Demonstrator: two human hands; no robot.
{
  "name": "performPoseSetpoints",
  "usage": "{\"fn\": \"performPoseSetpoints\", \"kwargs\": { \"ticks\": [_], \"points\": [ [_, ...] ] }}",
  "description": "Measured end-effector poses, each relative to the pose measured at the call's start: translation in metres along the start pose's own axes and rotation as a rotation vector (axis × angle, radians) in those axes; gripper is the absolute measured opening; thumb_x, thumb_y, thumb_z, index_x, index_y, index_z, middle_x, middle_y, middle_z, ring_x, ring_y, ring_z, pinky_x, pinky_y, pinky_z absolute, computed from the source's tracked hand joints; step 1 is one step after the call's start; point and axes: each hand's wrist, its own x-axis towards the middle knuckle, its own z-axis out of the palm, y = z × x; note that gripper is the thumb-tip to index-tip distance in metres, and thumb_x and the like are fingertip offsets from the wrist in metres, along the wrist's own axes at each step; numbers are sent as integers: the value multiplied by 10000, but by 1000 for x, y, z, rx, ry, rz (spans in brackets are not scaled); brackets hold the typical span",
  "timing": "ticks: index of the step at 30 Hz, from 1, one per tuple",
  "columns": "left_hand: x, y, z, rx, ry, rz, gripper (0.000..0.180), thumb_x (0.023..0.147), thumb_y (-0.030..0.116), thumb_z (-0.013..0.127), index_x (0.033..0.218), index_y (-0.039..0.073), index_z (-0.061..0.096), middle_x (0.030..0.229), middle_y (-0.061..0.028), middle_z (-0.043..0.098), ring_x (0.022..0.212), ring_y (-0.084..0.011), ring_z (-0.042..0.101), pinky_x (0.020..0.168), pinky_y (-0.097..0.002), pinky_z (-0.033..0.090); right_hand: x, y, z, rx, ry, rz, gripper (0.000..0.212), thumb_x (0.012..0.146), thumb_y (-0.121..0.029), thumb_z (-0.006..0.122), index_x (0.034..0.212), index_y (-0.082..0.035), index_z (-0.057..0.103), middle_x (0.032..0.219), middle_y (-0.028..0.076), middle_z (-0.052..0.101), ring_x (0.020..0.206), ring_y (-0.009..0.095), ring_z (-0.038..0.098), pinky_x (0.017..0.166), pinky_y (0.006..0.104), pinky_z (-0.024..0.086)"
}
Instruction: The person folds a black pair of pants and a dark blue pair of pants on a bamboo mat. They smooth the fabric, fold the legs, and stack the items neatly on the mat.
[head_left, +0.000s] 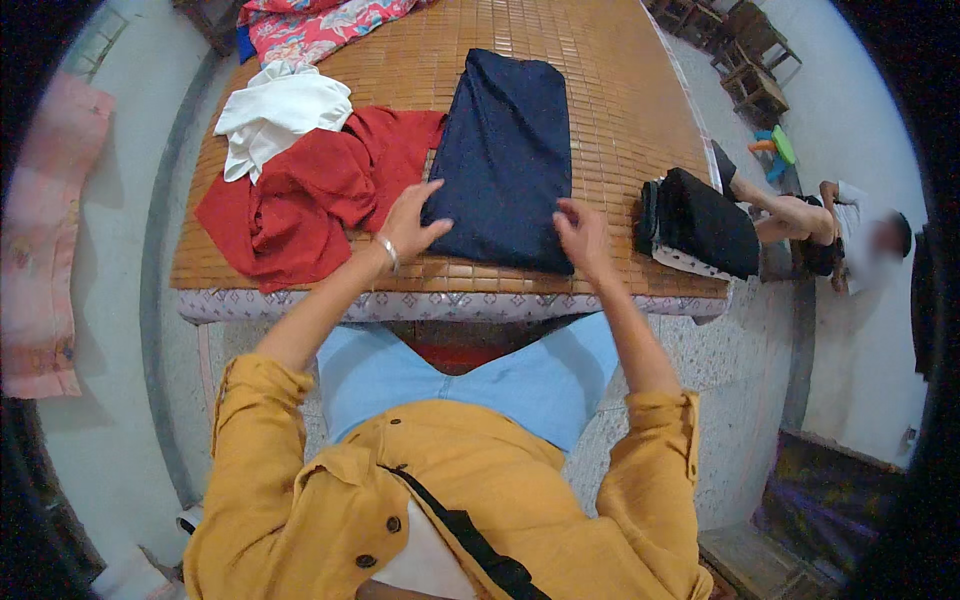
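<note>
Folding step, I judge: left hand (408,225) lies spread on the navy cloth (505,160), right hand (580,232) pinches its 5 o'clock corner; next needs smoothing

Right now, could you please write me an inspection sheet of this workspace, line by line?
Surface: a bed covered with a woven bamboo mat, its near edge toward the person.
Job's things: a dark blue garment, folded into a long rectangle, lies flat on the mat.
Clutter: a red garment crumpled at the left, a white cloth on top of it, a floral cloth at the far end, a black folded stack at the right edge.
Grippers: left hand flat on the blue garment's near left corner; right hand pinching its near right edge.
Cables: nothing seen.
Surroundings: another person sits on the floor at the right; wooden stools behind.
</note>
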Motion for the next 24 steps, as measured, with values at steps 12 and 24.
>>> {"fn": "performPoseSetpoints", "kwargs": {
  "ticks": [12, 24],
  "points": [
    [-55, -26, 45, -279, 238, -471, 619, 677, 227, 755, 1176, 28, 448, 1015, -112, 529, 909, -211, 544, 792, -329, 464, -85, -3, 18, -2, 213, 287, 619, 681, -315, 742, 1134, 26, 493, 1080, 212, 520, 1045, 342, 454, 894, 409, 371],
    [-44, -23, 35, -196, 285, -214, 260, 746, 142, 688, 908, 0, 542, 776, -62, 558, 704, -138, 528, 653, -268, 443, -69, 33, 38, 233, 283, 92, 350, 751, -250, 689, 941, 17, 564, 944, 139, 572, 862, 250, 531, 741, 354, 420]
  ]
}}
